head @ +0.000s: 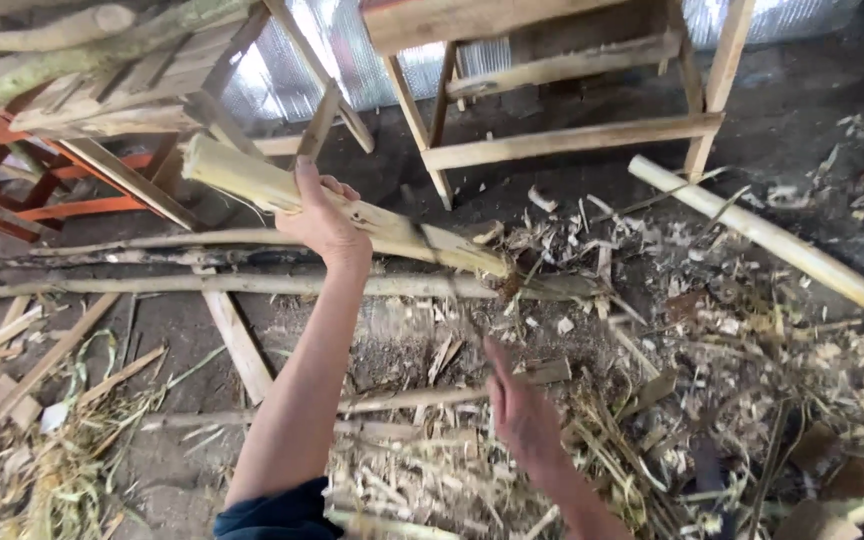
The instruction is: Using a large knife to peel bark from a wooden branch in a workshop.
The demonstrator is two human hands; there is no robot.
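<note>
My left hand (324, 218) is raised and closed around a pale, peeled length of bamboo (242, 178). The piece slants down to the right, and its lower end (482, 262) meets the ground among the chips. My right hand (520, 412) is lower and nearer to me, over the litter of shavings, and blurred by motion. A faint dark streak runs up from it towards the bamboo. The blur hides whether that hand holds anything.
Wood shavings and splinters (652, 330) cover the dirt floor. A long pale pole (772, 240) lies at the right, and thin branches (152, 285) lie across the left. Bare wooden frames (572, 135) stand behind, with an orange frame (62, 205) at far left.
</note>
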